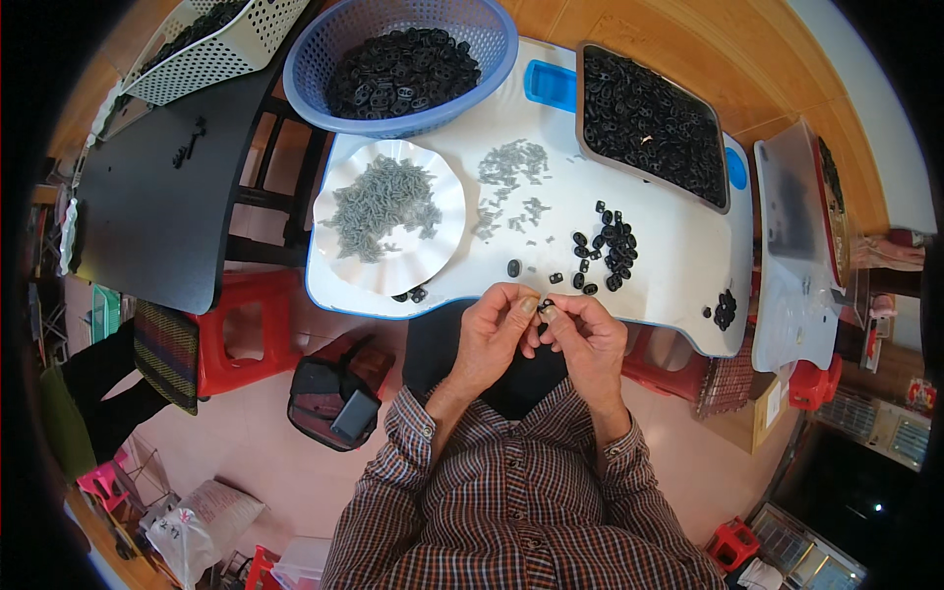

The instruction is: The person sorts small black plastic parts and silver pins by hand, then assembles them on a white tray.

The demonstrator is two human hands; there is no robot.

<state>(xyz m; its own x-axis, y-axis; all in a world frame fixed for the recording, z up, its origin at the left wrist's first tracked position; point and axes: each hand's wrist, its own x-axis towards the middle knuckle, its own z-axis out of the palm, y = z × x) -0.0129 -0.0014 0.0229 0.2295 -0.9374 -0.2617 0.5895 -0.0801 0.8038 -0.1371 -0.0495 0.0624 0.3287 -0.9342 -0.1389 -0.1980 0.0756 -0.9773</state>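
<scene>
Black plastic piece point(546, 308), small and oval, sits pinched between the fingertips of both hands just in front of the near edge of the white table point(678, 265). Starting at the far left, a black tabletop point(157, 197) carries a white perforated basket point(221, 44) of dark parts, and below it stand a red stool point(241, 334) and a dark bag point(334, 393) on the floor. Next comes a blue round basket point(403, 59) heaped with black pieces, and under it, on the white table, a white scalloped plate point(388, 218) holding a pile of small grey parts point(379, 205). More grey parts lie scattered loose point(511, 187) near the table's middle. The left hand point(492, 339) is curled, its thumb and forefinger closed narrowly on the piece from the left; the right hand point(588, 339) meets it from the other side, fingers likewise closed tight on the same piece, so the two hands touch at the tips. Just beyond them lies a loose cluster of black pieces point(610, 246). Farther right a dark rectangular tray point(654, 123) is filled with more black pieces, a small heap point(726, 310) rests near the table's right edge, and a clear plastic container point(796, 256) stands beside the table.
</scene>
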